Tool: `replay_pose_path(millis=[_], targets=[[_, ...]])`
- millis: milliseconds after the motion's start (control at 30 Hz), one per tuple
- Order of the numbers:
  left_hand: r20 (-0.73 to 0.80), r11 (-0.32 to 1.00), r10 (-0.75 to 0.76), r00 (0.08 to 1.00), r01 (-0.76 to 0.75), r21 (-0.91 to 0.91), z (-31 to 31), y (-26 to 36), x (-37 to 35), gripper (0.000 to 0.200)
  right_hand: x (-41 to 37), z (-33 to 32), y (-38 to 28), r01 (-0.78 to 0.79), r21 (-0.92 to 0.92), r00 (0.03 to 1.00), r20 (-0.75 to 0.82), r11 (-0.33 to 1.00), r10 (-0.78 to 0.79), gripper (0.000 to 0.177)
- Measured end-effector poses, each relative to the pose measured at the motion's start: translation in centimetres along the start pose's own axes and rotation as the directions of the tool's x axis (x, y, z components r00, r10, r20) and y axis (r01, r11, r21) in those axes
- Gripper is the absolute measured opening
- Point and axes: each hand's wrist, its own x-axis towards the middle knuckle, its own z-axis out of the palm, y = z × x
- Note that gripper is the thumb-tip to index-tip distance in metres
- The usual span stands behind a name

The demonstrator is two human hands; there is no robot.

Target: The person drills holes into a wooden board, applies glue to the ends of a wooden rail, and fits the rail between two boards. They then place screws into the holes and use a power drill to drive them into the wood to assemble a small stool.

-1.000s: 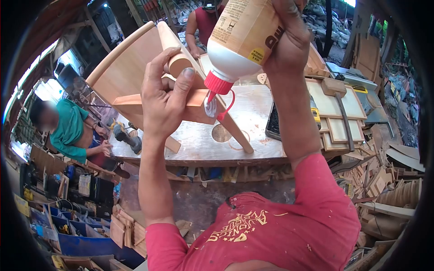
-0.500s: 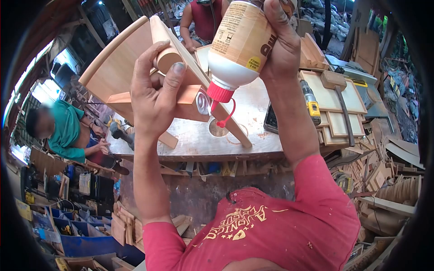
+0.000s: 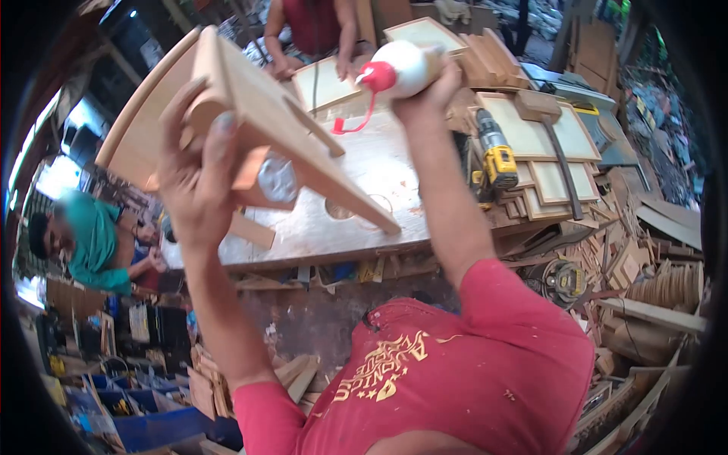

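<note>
My left hand (image 3: 199,171) is closed round the upper part of a light wooden frame (image 3: 303,152), which is tilted over the workbench. Just right of that hand, white glue (image 3: 277,179) covers the end of a wooden rail. My right hand (image 3: 434,95) grips a white glue bottle (image 3: 410,70), held away from the frame with its red nozzle pointing left. The red cap (image 3: 339,126) dangles from the nozzle on its strap. Part of the bottle is hidden behind my right hand.
The metal-topped bench (image 3: 356,243) carries a yellow drill (image 3: 497,155), a mallet (image 3: 557,136) and stacked panels (image 3: 580,182) at right. A person in dark red (image 3: 312,26) stands across it; another in green (image 3: 95,239) is at left. Blue bins (image 3: 163,425) are lower left.
The glue bottle has moved up and away from the rail, its nozzle swinging from downward to leftward. The frame and my left hand have shifted left. More glue now shows on the rail end.
</note>
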Motion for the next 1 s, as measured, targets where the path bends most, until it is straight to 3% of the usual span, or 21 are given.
replay_pose_path(millis=[67,133,200,267,300,333,500,600,733,867,1000], targets=[[-0.016,0.999,0.002,1.000,-0.002,0.046,0.1,0.1,0.0,0.042,0.8,-4.5,3.1,-0.117,0.125,0.957,-0.250,0.985,0.145,0.045],[-0.018,0.999,0.004,1.000,-0.004,0.037,0.0,-0.3,0.0,0.044,1.0,-8.9,5.8,-0.261,0.226,0.878,-0.348,0.939,0.328,0.042],[-0.034,0.985,0.068,0.997,-0.062,0.159,-0.2,-0.4,0.1,0.046,1.6,-13.6,8.8,-0.301,0.289,0.776,-0.479,0.909,0.410,0.045],[-0.030,0.977,0.018,0.999,-0.011,0.212,-1.0,-0.2,-0.1,0.049,1.1,-15.9,10.2,-0.363,0.321,0.686,-0.543,0.875,0.484,0.048],[-0.052,0.972,0.038,0.998,-0.025,0.232,-1.0,-0.3,-0.1,0.049,1.4,-18.4,11.6,-0.376,0.320,0.704,-0.512,0.870,0.492,0.050],[-0.073,0.967,0.046,0.996,-0.026,0.255,-0.9,-0.6,-0.2,0.050,1.1,-19.0,12.0,-0.386,0.342,0.638,-0.571,0.857,0.516,0.050],[-0.075,0.914,0.077,0.994,-0.041,0.404,-2.3,-1.1,-0.4,0.060,-1.5,-21.7,15.1,-0.468,0.434,0.537,-0.552,0.770,0.638,0.054],[-0.130,0.923,0.071,0.989,-0.015,0.385,-2.4,-1.3,-0.8,0.063,-2.7,-21.1,15.2,-0.574,0.417,0.457,-0.551,0.705,0.698,0.058],[-0.186,0.932,0.033,0.982,0.037,0.360,-2.0,-1.0,-1.1,0.070,-2.9,-21.2,15.9,-0.669,0.323,0.420,-0.579,0.670,0.699,0.061],[-0.201,0.910,0.021,0.979,0.064,0.408,-2.8,-1.0,-1.4,0.075,-3.7,-22.1,18.1,-0.724,0.343,0.355,-0.559,0.599,0.749,0.057],[-0.221,0.895,0.023,0.975,0.079,0.439,-2.6,-0.8,-1.6,0.076,-3.5,-22.5,19.8,-0.849,0.325,0.225,-0.492,0.417,0.841,0.057]])
